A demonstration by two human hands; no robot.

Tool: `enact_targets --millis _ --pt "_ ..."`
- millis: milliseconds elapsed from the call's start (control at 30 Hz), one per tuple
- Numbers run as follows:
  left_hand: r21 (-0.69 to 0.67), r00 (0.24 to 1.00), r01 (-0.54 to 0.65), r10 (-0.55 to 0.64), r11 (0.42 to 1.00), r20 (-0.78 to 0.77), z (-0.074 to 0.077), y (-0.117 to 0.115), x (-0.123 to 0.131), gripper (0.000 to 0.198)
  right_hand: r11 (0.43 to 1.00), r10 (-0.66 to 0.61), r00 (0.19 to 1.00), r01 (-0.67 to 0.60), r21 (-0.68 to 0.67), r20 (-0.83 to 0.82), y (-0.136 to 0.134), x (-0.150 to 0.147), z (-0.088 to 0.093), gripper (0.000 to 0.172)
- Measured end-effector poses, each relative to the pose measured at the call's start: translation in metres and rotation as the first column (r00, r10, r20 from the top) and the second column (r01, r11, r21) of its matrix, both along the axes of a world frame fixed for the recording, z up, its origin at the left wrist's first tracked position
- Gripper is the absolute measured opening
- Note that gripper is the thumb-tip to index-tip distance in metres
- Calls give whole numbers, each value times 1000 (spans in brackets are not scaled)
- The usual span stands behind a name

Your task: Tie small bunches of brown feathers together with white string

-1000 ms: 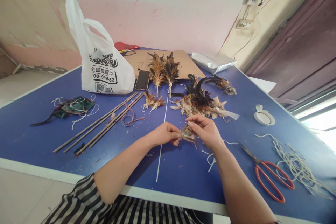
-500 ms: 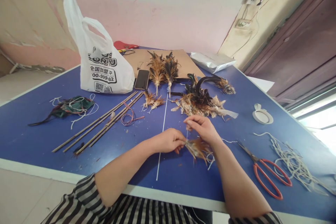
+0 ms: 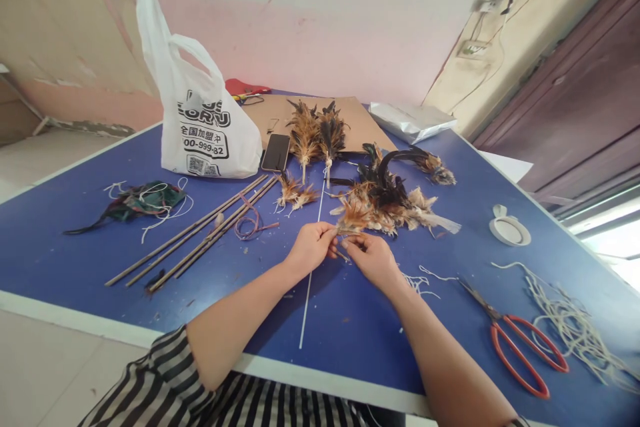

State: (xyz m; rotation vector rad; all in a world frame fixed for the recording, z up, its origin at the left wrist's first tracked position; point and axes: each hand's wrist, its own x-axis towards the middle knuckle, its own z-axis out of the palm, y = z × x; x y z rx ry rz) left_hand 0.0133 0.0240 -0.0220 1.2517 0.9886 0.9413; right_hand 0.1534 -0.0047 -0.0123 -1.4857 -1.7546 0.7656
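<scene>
My left hand (image 3: 311,248) is closed on the quill end of a small bundle of brown feathers (image 3: 354,217), whose tips point away toward the loose feather pile (image 3: 395,197). My right hand (image 3: 371,257) is pinched right beside it, at the bundle's base, on a thin piece I cannot make out. Both hands hover over the blue table (image 3: 100,240) by its white centre line.
Several thin sticks (image 3: 200,233) and a pink string loop lie to the left. Red-handled scissors (image 3: 520,340) and a tangle of white string (image 3: 570,327) lie to the right, a tape roll (image 3: 509,230) beyond. A white plastic bag (image 3: 207,127), phone (image 3: 277,152) and finished feather bunches (image 3: 315,133) stand behind.
The feather bundle has swung from hanging toward me to pointing away toward the pile. My right hand dropped from above the bundle to its base, close against my left hand.
</scene>
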Motion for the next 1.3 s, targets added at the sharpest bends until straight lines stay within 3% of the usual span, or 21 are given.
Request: enact_targets --millis 133,267,367,433,533,600,667,767,833,933,1000,1133,1233,1300 --pt "43 997 -17 20 999 -75 0 0 -2 22 964 -12 971 -53 262 240 -6 -5 -3 19" --pt "222 967 5 52 975 -251 -5 4 -7 27 923 22 897 -188 336 442 -15 -17 0 20" --pt "432 880 152 77 889 -469 -9 5 -11 25 890 69 864 -280 361 498 -20 -19 9 21" --pt "497 817 300 50 814 -574 -9 3 -11 20 880 81 873 -289 376 481 -20 -13 16 21" --pt "508 759 522 -101 686 -643 -3 -7 -8 17 900 56 930 -205 384 364 -12 8 23 20" --pt "503 758 592 -224 630 -612 4 -14 -6 16 923 50 968 -139 360 245 -5 23 22 18" --pt "445 789 589 -362 675 -496 10 -19 -5 18 946 81 988 -119 302 134 3 34 18 16" --pt "258 868 495 -461 830 -184 15 -21 -4 21 969 139 990 -139 205 14 12 38 7 15" --pt "137 906 421 -424 897 -9 15 -17 -5 23 975 155 988 -147 168 -30 14 36 1 15" --pt "53 950 293 -297 955 95 10 -6 -6 26 981 108 994 -108 159 9 13 30 -3 15" --pt "25 977 184 -186 983 104 6 1 -7 27 978 83 993 -97 187 80 10 26 -4 15" --pt "16 999 34 -34 999 35 -3 8 -7 24 944 116 952 -194 267 282 1 12 -2 16" --pt "181 986 46 -16 982 -164 -11 8 -9 23 892 93 854 -300 337 513 -7 -4 2 17" --pt "350 932 128 8 928 -362 -14 5 -10 21 857 51 772 -360 369 634 -11 -11 5 18"
